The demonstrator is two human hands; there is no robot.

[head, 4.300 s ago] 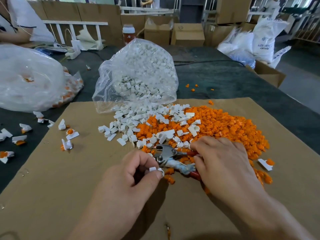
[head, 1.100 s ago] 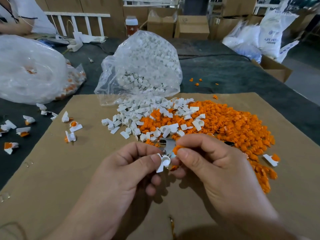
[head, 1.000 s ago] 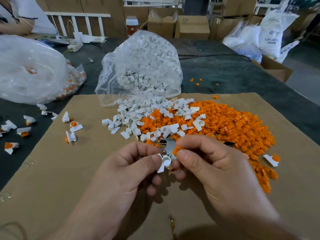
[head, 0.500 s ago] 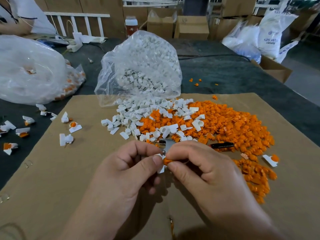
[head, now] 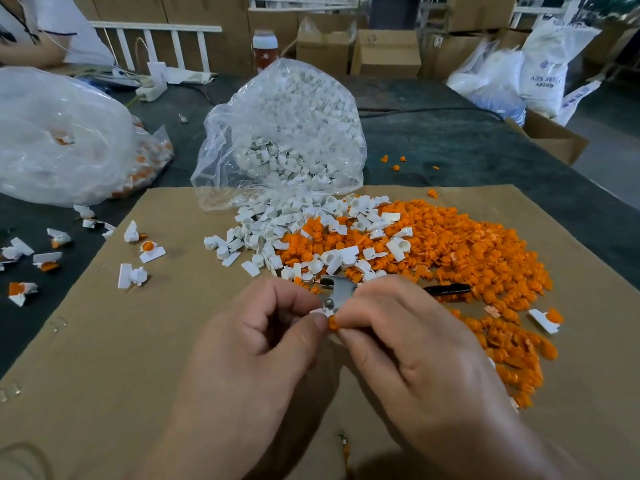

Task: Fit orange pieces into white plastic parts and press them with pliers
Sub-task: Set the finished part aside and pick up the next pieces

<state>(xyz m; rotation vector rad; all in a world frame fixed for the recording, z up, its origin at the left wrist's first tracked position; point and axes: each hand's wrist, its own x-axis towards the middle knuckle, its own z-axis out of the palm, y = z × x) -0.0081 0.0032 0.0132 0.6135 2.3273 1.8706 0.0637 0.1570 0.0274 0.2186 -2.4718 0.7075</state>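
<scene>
The orange piece [head: 333,322] sits pinched between the thumb and forefinger tip of the right hand [head: 408,341], pressed against the white part [head: 319,311], which the left hand [head: 256,348] pinches between thumb and forefinger just above the cardboard sheet [head: 104,341]. The likeliest fault here is a crooked seat. Both bits are tiny and mostly covered by fingertips, so the orange piece could go in tilted, or squirt out of the pinch and vanish into the loose heap. A piece only half seated would then likely be crushed or skewed under the pliers [head: 337,289]. Only a small rounded orange edge shows, and only a sliver of white beside it; whether the piece is in the socket cannot be told. The pliers lie just beyond the knuckles, metal head toward the hands and dark handle running right, partly tucked among loose parts, so reaching for them may scatter some. Behind them spreads the orange pile [head: 467,251], overlapped on its left by white pieces [head: 263,233] spilling from a clear bag [head: 287,133]. A few finished parts [head: 149,250] lie at the left, some on the dark table [head: 450,147].
</scene>
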